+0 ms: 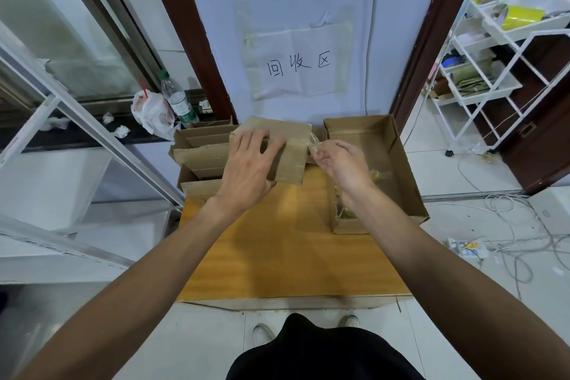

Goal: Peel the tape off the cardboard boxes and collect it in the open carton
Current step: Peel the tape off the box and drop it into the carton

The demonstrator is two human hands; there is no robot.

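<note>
A small closed cardboard box point(290, 160) stands on the wooden table point(287, 250) near its far edge. My left hand point(249, 163) lies over the box's top and left side, fingers spread, thumb under its near edge. My right hand point(336, 163) pinches a strip of clear tape point(313, 140) that comes off the box's right end. To the right stands the open carton point(398, 151), with crumpled clear tape point(381, 176) lying inside it.
Flattened and stacked cardboard boxes point(200, 154) lie left of the held box. A plastic bottle point(179, 102) and a white bag point(151, 111) sit on a ledge behind. A white wire rack point(499, 71) stands at right, cables point(509, 225) on the floor.
</note>
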